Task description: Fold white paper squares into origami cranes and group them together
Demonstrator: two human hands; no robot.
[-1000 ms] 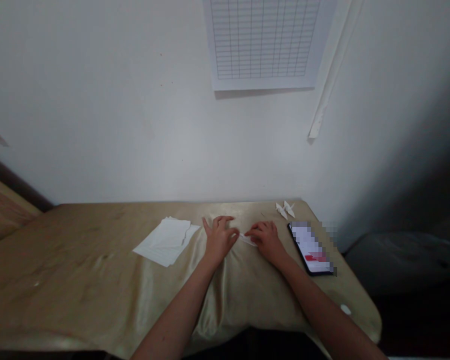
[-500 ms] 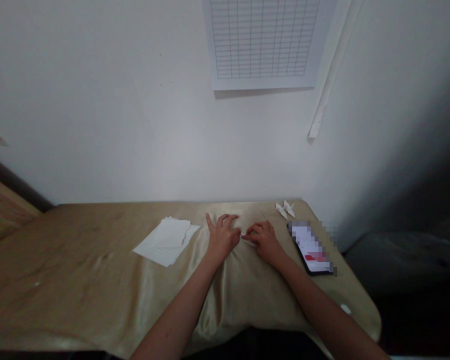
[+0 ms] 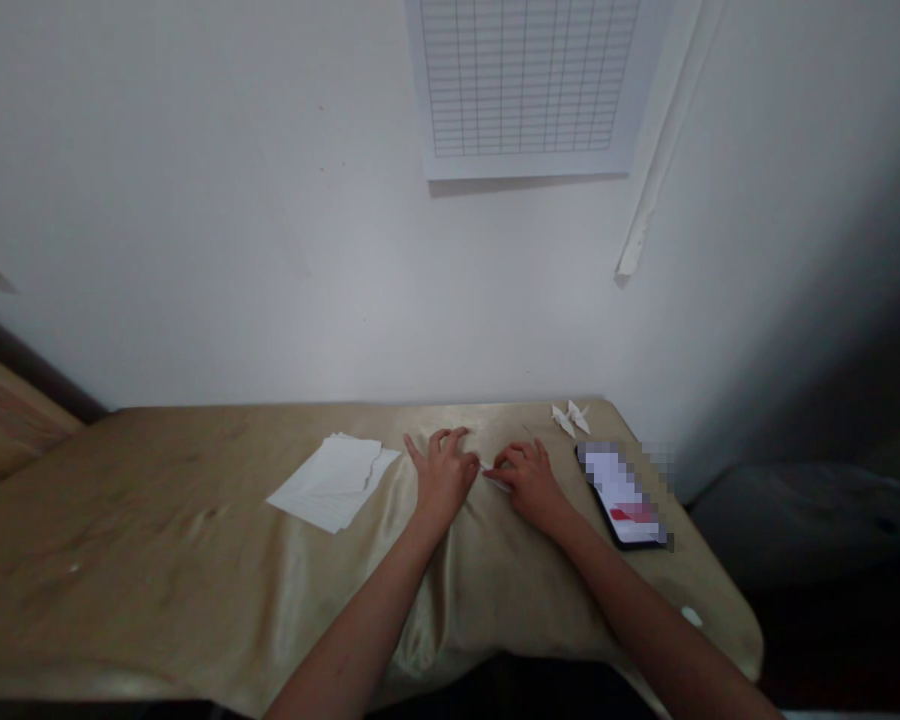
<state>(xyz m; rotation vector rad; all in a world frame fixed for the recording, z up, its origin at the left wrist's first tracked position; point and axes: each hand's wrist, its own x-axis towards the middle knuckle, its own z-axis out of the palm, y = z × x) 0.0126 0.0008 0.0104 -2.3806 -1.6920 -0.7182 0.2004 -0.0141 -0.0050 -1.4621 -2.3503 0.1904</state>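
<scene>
A small piece of folded white paper [image 3: 499,484] lies low over the cloth, between my two hands and partly hidden by the fingers. My left hand [image 3: 444,478] pinches its left tip with thumb and forefinger, while the other fingers fan out toward the wall. From the other side, my right hand [image 3: 529,482] has its fingers bent over the paper and grips it. Two small white folded paper figures [image 3: 571,418] sit at the table's back right. Left of my left hand lies a stack of white paper sheets [image 3: 326,485], one with a torn edge.
A phone [image 3: 621,495] with a lit, blurred screen rests right of my right hand. The table [image 3: 157,540] wears a wrinkled gold cloth and meets a white wall. A small white scrap [image 3: 691,617] lies near the right edge. A printed grid sheet [image 3: 525,80] hangs above.
My left hand has shifted very slightly, its outstretched finger a little lower and further left. Slightly more of the folded paper shows between the hands. The stack, figures and phone stay put.
</scene>
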